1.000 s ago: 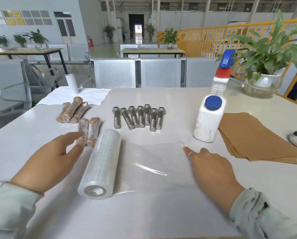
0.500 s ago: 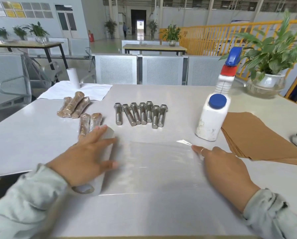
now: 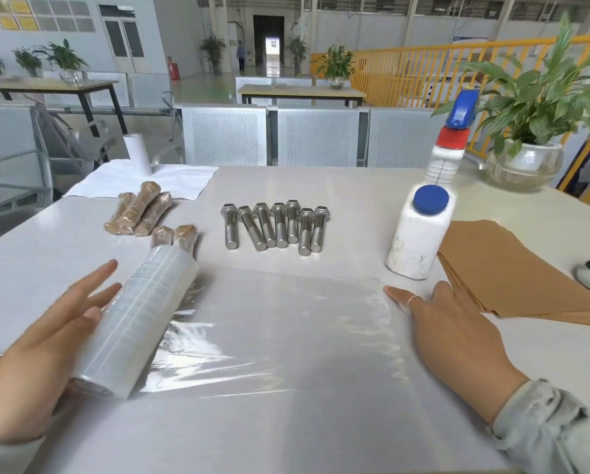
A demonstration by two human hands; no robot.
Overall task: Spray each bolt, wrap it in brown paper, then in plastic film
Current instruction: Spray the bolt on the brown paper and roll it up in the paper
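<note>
While the left hand (image 3: 52, 340) cradles the film roll (image 3: 134, 323) at lower left of the frame, fingers straight along its far side and palm under it, the roll sits tilted with its near end lifted off the table (image 3: 321, 439). How tightly the thumb bears on the roll cannot be told. From the roll a sheet of film (image 3: 280, 330) runs rightward across the middle of the frame and lies flat on the table, wrinkled near the roll. The right hand (image 3: 454, 336) lies palm down at lower right, fingers straight, with a ringed fingertip pressing the sheet's far right corner; it grips nothing.

Seven bare bolts (image 3: 274, 225) lie side by side above the sheet at centre frame, heads away from the viewer, apart from the film. Five wrapped bolts (image 3: 150, 215) lie at upper left of centre, two of them just beyond the roll's far end. A white bottle (image 3: 418, 234) with a blue cap stands right of centre, a spray bottle (image 3: 449, 155) just behind it. Brown paper (image 3: 512, 268) is stacked at right, next to the right hand. A white cloth (image 3: 139, 181) with a white roll standing on it lies at the table's far left edge.
</note>
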